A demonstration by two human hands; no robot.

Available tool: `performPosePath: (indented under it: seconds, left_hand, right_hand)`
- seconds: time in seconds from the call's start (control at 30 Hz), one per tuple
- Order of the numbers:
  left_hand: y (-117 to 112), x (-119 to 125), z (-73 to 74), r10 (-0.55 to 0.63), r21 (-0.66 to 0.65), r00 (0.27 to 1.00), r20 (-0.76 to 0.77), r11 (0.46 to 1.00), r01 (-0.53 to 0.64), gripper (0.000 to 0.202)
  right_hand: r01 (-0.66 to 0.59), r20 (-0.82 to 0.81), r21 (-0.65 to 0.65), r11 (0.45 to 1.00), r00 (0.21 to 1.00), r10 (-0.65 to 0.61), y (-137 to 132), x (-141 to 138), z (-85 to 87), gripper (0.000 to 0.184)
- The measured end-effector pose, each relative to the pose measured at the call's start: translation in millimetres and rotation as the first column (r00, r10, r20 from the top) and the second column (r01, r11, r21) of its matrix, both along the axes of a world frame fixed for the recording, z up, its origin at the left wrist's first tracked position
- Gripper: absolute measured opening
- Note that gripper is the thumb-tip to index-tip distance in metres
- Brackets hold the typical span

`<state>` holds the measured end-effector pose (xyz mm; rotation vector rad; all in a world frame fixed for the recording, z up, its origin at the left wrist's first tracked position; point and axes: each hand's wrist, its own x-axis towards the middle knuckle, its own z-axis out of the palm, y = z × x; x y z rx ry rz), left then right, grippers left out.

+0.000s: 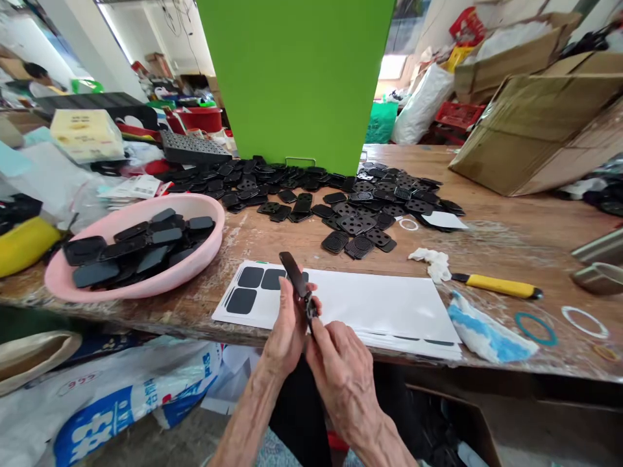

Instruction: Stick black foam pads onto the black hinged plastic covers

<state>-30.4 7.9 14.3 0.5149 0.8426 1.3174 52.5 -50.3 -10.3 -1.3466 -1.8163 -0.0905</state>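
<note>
A slim black piece (pixel 294 275) with a flat rounded upper part and a lower part that looks jointed is held edge-on in front of me. My left hand (pixel 287 327) is closed round it from the left, thumb along its side. The fingers of my right hand (pixel 341 363) pinch its lower end, and they partly hide it. Just beyond my hands lies a white sheet stack (pixel 379 308), with several dark rounded-square stickers (pixel 241 301) on its left end. A pink basin (pixel 146 288) to the left holds several similar black pieces (pixel 166 236).
Behind the sheets, a heap of black plates (pixel 357 224) spreads below a green panel (pixel 296 84). To the right are a yellow utility knife (pixel 501 285), a blue-white cloth (pixel 487 331), a teal ring (pixel 535 328) and a cardboard box (pixel 530 130). The table's front edge is close.
</note>
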Motion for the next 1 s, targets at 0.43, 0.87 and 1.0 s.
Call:
performPosePath:
  seconds: [0.43, 0.87, 1.0]
  left_hand:
    - [-4.4, -3.9, -8.5, -0.383, 0.005, 0.855, 0.349, 0.913, 0.407, 0.074]
    - [3.7, -23.1, 7.3, -0.406, -0.087, 0.908, -0.102, 0.913, 0.399, 0.077]
    - [37.3, -87.9, 50.1, 0.036, 0.127, 0.576, -0.817, 0.985, 0.12, 0.069]
  right_hand:
    - [-0.053, -0.4, -0.253, 0.966, 0.915, -0.055, 2.4, 54.5, 11.5, 0.015]
    - [-0.129, -0.362, -0.354, 0.926, 0.932, -0.008, 26.2, 72.8, 0.1, 0.023]
    - [-0.139, 0.039, 0.025, 0.99, 0.99, 0.138, 42.1, 110.5, -62.4, 0.027]
